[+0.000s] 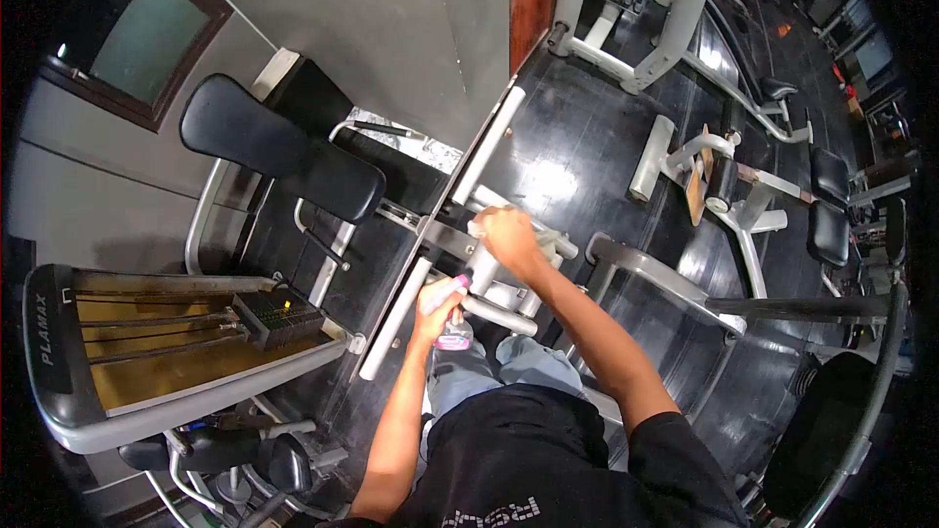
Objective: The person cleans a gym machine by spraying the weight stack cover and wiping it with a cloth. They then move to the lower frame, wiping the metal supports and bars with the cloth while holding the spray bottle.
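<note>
My left hand (437, 318) is wrapped round a spray bottle (454, 338) with a pink trigger head and a clear body holding pinkish liquid. Its dark nozzle tip points up and right, at the grey metal frame (482, 271) of a gym machine. My right hand (509, 235) is closed on top of that frame, beyond the bottle. A pale crumpled cloth (554, 243) shows beside the right hand, and a bit of white pokes out by its fingers. The palm side of the right hand is hidden.
A black padded seat (337, 179) and backrest stand left of the frame. A weight stack (277, 319) sits inside the housing marked PLAMAX at lower left. More machines with grey tubes and a black roller pad (721, 185) are on the right. The floor (577, 127) is dark and shiny.
</note>
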`<state>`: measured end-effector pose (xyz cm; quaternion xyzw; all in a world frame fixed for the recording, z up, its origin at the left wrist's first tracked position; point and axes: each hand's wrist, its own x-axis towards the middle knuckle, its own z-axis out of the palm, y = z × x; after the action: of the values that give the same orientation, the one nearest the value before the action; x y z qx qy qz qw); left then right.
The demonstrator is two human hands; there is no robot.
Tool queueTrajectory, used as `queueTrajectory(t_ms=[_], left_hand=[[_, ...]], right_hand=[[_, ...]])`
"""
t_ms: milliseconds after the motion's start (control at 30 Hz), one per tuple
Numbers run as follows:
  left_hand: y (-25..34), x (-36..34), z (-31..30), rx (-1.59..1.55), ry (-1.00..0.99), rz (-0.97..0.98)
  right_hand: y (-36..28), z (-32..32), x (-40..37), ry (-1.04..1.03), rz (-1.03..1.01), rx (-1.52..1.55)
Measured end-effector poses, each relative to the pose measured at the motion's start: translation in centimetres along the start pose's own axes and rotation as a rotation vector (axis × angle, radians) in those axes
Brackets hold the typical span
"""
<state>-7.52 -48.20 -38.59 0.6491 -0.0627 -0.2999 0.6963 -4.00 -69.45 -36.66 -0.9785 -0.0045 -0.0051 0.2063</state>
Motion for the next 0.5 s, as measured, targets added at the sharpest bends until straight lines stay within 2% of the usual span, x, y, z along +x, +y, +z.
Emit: queueTrajectory(t_ms=[33, 100, 133, 167, 200, 267, 300, 367, 400, 467, 500], left_hand=[[0.2, -0.2, 0.1, -0.015, -0.004, -0.013], [0.0, 0.1, -0.4, -0.02, -0.018, -0.018], [-0.3, -0.1, -0.8, -0.023, -0.035, -0.032], [-0.3, -0.3, -0.9, -0.025, -0.052, -0.047], [-0.4, -0.4, -0.8, -0.109, -0.071, -0.023], [-0.4, -0.4, -0.9, -0.078, -0.062, -0.039], [-0.5, -0.4, -1.0, -0.047, -0.059, -0.056], [-0.8, -0.4, -1.0, -0.069, -0.047, -0.055], [-0.9, -0.4, -1.0, -0.076, -0.055, -0.054], [-1.0, -0.4, -1.0, -0.085, -0.06, -0.051], [-0.9, -0.5, -0.8, -0.081, -0.049, -0.027]], right_hand=[[-0.9, 0.5, 0.5, -0.004, -0.005, 0.0], [-2.3, 2.2, 1.7, -0.266, -0.084, -0.145], [-2.5, 2.8, 1.8, -0.248, -0.176, -0.06], [-2.9, 2.8, 1.9, -0.254, -0.181, -0.058], [-3.0, 2.5, 2.5, -0.341, -0.189, -0.046], [-2.2, 2.9, 3.8, -0.463, -0.162, -0.004], [-1.3, 2.2, 3.8, -0.386, -0.201, 0.022], [-0.2, 0.9, 3.3, -0.248, -0.114, -0.03], [0.3, 0.6, 2.6, -0.252, -0.116, -0.03], [0.8, 0.4, 0.6, 0.045, -0.062, 0.092], [1.0, 1.1, -0.4, 0.045, -0.065, 0.09]])
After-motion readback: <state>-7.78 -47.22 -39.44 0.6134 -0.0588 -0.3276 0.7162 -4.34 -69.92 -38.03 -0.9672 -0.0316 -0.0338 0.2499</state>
